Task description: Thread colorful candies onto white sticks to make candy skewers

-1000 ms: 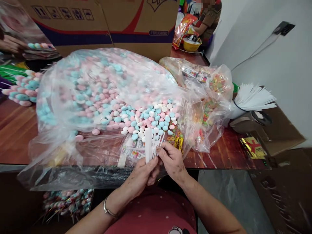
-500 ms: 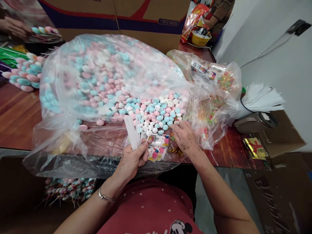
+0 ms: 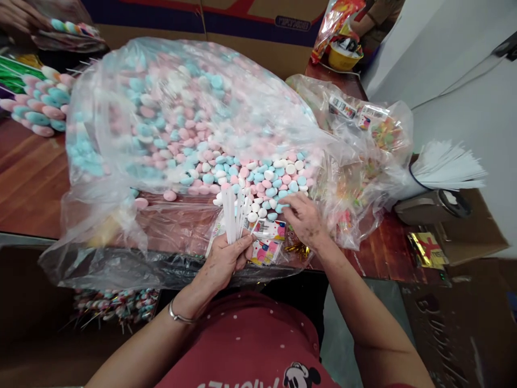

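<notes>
Closest to my camera I have a red shirt (image 3: 246,339) with white dots, and a silver bracelet (image 3: 177,313) around the left wrist. Below the table edge on the left, a mass of candy skewers (image 3: 117,308) sits in shadow. My left hand (image 3: 226,256) is closed around a fanned bunch of white sticks (image 3: 232,215), held upright over the table edge. My right hand (image 3: 304,220) is bent, its fingertips at the near edge of the loose pink, blue and white candies (image 3: 264,180); from here I cannot tell whether it grips one. Between the hands lie printed labels (image 3: 264,250), and gold twist ties (image 3: 298,249) are just below the right hand. The candies spill onto the brown table (image 3: 30,178) from a large clear bag (image 3: 189,102), which bulges with more of them. Further right I make out a gold packet (image 3: 428,249), a lidded mug (image 3: 422,209) on its side, a thick bundle of white strips (image 3: 450,164) and a second clear bag (image 3: 388,129). Stacked candy skewers (image 3: 42,108) rest on the left. Farthest off are a co-worker's hand (image 3: 20,15), a big cardboard box (image 3: 250,54) and a yellow bowl (image 3: 344,60)
</notes>
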The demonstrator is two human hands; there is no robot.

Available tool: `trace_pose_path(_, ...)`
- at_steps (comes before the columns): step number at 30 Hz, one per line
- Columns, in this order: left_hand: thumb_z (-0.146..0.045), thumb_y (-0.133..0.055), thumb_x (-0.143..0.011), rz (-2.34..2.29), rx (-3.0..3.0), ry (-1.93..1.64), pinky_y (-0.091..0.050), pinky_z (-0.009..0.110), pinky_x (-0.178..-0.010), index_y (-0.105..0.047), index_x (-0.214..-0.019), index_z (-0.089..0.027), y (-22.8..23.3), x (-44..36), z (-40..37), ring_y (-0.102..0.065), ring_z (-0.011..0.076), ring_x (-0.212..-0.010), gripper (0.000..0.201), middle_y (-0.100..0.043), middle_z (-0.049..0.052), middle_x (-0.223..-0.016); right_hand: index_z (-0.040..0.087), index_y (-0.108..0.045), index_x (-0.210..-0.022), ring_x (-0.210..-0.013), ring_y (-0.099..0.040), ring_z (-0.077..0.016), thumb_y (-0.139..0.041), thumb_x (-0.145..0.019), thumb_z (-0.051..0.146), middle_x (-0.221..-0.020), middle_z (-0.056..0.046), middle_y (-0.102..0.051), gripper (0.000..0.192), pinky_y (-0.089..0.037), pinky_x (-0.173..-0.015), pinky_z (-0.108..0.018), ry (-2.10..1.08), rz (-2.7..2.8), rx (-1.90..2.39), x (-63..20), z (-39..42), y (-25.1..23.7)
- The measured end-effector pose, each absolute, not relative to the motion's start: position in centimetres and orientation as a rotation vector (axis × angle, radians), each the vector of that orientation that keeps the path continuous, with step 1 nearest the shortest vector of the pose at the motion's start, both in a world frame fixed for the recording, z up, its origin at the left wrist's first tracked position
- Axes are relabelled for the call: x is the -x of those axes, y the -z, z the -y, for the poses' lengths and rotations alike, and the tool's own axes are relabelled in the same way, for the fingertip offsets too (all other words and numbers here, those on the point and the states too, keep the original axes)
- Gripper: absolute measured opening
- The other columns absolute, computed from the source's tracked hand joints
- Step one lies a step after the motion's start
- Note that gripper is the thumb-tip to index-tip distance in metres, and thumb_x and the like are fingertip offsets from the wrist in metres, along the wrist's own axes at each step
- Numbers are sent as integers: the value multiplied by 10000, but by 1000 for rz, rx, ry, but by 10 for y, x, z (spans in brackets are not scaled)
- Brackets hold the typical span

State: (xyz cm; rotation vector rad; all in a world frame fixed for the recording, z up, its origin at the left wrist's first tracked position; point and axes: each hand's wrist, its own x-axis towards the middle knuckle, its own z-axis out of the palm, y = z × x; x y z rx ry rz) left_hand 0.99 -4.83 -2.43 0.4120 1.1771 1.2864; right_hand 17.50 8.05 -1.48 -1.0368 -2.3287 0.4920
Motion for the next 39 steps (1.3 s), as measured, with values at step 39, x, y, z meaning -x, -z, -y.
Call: trace_pose_path(39, -393, -637, -773, -1310, -707, -1055, -148, 229, -390, -554, -553, -173, 32, -9, 46, -278, 65, -373, 322, -491, -25, -463, 194, -574, -749, -470, -431, -55, -697, -561, 234, -619, 57, -565, 229, -238, -390, -175, -1625, 1154, 1149, -173, -85, 10)
